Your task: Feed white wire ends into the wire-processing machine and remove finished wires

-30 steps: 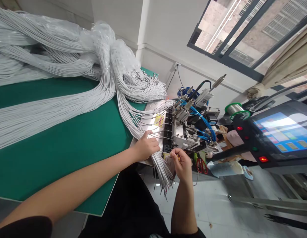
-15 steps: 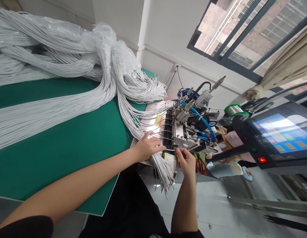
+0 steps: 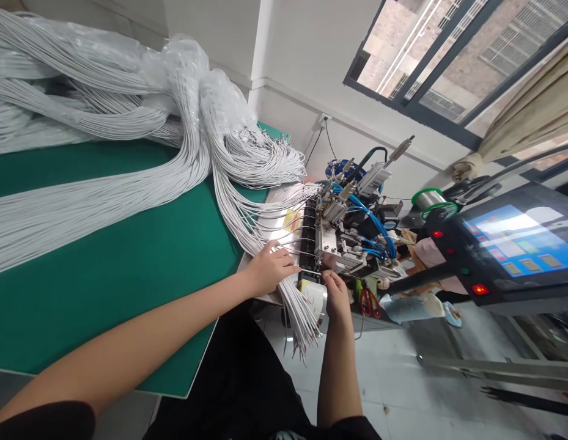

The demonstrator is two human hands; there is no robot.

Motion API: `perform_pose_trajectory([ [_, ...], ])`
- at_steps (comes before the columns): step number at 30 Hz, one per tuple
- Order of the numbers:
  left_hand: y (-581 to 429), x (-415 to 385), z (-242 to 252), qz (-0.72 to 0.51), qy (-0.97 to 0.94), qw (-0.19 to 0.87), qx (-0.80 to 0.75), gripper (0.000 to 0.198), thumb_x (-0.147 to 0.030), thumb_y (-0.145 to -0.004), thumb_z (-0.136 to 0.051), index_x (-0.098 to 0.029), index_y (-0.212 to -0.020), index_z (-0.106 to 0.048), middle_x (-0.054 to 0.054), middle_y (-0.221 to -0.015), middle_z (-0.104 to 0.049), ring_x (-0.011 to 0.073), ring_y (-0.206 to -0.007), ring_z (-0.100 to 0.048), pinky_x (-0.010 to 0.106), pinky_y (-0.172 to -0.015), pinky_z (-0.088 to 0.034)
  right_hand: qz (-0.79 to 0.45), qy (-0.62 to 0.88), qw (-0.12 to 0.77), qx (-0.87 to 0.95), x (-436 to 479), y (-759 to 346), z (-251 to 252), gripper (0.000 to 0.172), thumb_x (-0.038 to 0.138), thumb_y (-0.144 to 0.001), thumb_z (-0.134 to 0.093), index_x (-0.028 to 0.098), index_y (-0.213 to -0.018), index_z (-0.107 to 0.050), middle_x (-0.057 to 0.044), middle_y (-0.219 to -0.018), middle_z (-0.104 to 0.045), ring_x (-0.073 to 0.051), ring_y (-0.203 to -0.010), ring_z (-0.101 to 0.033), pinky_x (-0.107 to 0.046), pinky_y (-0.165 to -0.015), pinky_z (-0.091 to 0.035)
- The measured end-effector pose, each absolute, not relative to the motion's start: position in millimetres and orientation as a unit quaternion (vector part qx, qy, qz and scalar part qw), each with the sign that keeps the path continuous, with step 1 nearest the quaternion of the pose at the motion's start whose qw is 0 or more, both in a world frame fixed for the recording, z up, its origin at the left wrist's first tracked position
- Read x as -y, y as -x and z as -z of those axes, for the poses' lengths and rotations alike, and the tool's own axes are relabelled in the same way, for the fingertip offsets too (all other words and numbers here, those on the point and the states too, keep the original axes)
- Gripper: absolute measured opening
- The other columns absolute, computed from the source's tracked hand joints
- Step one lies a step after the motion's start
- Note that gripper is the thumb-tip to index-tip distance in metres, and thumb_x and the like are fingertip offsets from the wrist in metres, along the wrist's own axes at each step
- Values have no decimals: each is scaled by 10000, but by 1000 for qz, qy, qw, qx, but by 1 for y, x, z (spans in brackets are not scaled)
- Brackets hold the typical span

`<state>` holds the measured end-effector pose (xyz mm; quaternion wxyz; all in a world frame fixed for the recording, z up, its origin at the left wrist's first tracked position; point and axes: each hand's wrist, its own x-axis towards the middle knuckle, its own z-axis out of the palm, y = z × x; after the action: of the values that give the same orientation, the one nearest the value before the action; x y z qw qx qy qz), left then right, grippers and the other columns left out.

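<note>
The left hand (image 3: pixel 269 269) lies on the metal plate at the table's (image 3: pixel 104 275) right edge, its grip closed, thumb and fingers together on 1 white cable (image 3: pixel 311 271). That cable runs as a short, taut span from the left fingertips across to the right hand (image 3: pixel 335 296), which sits just beside the near end of the black fixture (image 3: pixel 308 238). The right grip is bunched tight on the cable's far end, the fingertips touching the fixture's nearest slot. So the cable lies between the 2 hands, held at both ends, just in front of the soldering machine (image 3: pixel 345 244).

Further cables already sit in the fixture's slots beyond, fanning back to the left. A loose bundle of cable ends (image 3: pixel 302 315) hangs off the table edge below the 2 hands. Thick hanks of white cable (image 3: pixel 128 122) sprawl over the green table top.

Blue air hoses (image 3: pixel 379 226) loop over the machine. Red-handled scissors (image 3: pixel 368 303) lie just right of the right hand. A wire spool (image 3: pixel 429 199) and a lit touchscreen (image 3: pixel 517 235) stand farther right.
</note>
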<state>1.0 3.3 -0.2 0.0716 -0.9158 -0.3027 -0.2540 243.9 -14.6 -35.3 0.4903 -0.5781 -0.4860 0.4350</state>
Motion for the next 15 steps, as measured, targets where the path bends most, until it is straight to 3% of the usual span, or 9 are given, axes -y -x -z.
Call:
perform_pose_trajectory([
  [5,-2,-1,1,272,911,77,299,415,-27,-762,-506,-224,-1099,-648,51,-976,-681,212,-964,-579,441,-985,-276,-434,581,489,485,18,-236,38,322,516,-723,-557,220,-643,-462,71,-499,-358,-105,-444,-305,-230,-455,-265],
  [9,-1,0,3,301,905,85,287,441,-3,-729,-487,-221,-1068,-665,49,-953,-687,218,-935,-589,433,-950,-314,-375,592,471,536,28,-252,18,326,466,-723,-619,200,-565,-516,49,-488,-432,-114,-471,-375,-230,-480,-289],
  [12,-1,-3,5,310,905,90,276,527,38,-664,-464,-223,-1074,-669,51,-954,-691,223,-934,-593,417,-914,-346,-196,646,375,636,35,-288,-17,286,427,-773,-607,197,-603,-611,11,-542,-562,-145,-528,-483,-245,-526,-342],
  [15,-1,-3,5,312,906,91,271,576,55,-626,-451,-233,-1073,-672,51,-956,-693,223,-935,-595,410,-907,-360,32,715,320,620,38,-336,-64,239,403,-840,-537,220,-898,-679,-54,-847,-704,-203,-692,-606,-291,-626,-435],
])
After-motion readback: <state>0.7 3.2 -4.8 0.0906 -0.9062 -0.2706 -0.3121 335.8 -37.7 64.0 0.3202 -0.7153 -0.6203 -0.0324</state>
